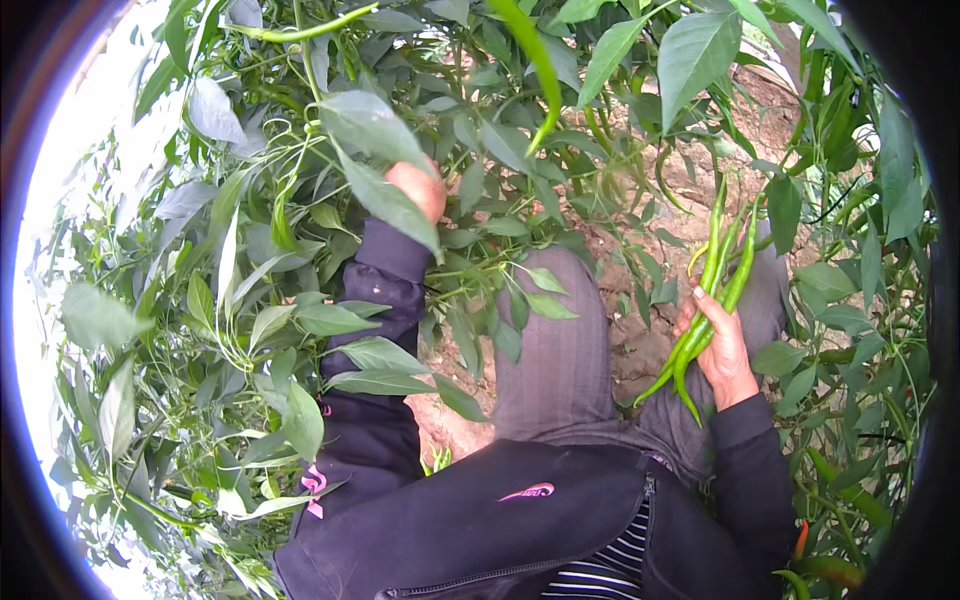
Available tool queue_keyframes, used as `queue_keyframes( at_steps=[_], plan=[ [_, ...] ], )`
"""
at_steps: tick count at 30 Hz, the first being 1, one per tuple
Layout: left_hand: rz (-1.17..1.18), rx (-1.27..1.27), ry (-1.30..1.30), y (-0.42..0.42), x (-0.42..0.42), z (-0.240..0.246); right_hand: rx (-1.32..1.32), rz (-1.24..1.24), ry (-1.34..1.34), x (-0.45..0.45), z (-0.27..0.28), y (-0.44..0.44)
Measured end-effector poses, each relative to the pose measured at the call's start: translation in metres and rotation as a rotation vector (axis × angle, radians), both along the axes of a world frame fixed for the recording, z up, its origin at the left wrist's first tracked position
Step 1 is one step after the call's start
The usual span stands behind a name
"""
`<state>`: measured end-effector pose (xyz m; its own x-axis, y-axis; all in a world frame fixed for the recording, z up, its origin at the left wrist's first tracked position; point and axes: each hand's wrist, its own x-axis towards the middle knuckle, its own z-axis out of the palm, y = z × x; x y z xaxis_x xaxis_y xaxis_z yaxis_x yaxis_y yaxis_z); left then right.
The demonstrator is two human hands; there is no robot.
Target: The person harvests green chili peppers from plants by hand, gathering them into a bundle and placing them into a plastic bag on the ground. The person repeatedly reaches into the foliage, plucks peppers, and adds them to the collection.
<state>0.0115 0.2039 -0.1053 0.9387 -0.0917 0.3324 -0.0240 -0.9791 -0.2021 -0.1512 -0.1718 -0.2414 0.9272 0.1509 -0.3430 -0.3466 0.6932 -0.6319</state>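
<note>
Several long green chili peppers [712, 300] lie bunched in my right hand [724, 349], the thumb pressed across them. Their stem ends point up and away, and their thin tips hang below the palm. My left hand [420, 191] reaches into the pepper plants [480, 150] on the left. Leaves [375, 142] cover much of that hand, so its fingers and anything in them are hidden. Above and right of it a green chili pepper [536, 67] hangs close to the camera.
Dense pepper foliage [202, 360] fills the left side, and more plants [840, 300] with hanging peppers stand at the right. Bare brown soil [637, 337] shows between my knees. A red pepper [802, 538] is low at the right. Another green pepper [307, 30] crosses the upper left.
</note>
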Motion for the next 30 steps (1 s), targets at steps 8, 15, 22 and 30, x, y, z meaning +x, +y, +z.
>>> queue_keyframes(
  at_steps=[8,15,22,30],
  plan=[
    [-0.204,-0.695,-0.185,-0.025,0.007,0.025,-0.015,0.021,0.006,0.001,-0.002,0.001],
    [-0.494,-1.842,-0.111,-0.054,-0.031,0.04,-0.022,0.012,0.02,0.0,-0.002,0.003],
    [-0.225,-1.006,-0.098,-0.091,-0.114,0.0,-0.013,-0.021,0.022,0.0,-0.001,0.004],
    [-0.202,-2.102,-0.385,-0.096,-0.12,-0.016,-0.034,-0.027,0.015,-0.003,0.001,0.004]
  ],
)
